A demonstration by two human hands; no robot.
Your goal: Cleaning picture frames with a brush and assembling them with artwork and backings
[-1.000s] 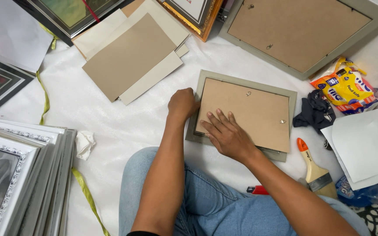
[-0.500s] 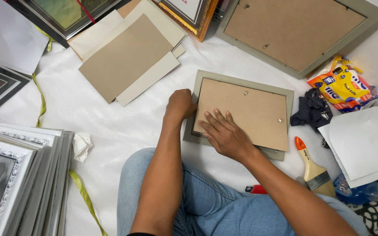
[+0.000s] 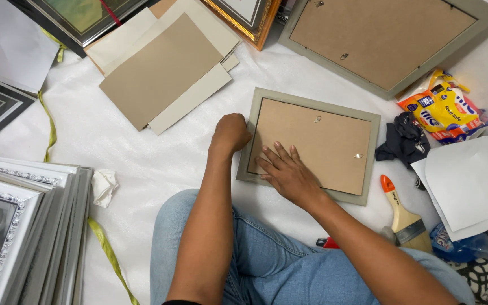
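Note:
A small grey-green picture frame (image 3: 371, 121) lies face down on the white sheet in front of my knees, its brown backing board (image 3: 317, 141) facing up. My left hand (image 3: 230, 134) is closed in a fist against the frame's left edge. My right hand (image 3: 286, 172) lies flat with fingers spread on the lower left part of the backing board. Two small metal hangers sit on the board.
A larger face-down frame (image 3: 382, 39) lies at the top right. Loose cardboard sheets (image 3: 162, 70) lie top centre. A stack of silver frames (image 3: 24, 226) stands at the left. A paintbrush (image 3: 402, 214), black cloth (image 3: 402, 141), snack packet (image 3: 441, 110) and white paper (image 3: 470, 186) lie right.
The view has shifted slightly. My right hand has slid a little toward the lower left of the backing board; my left fist stays at the frame's left edge.

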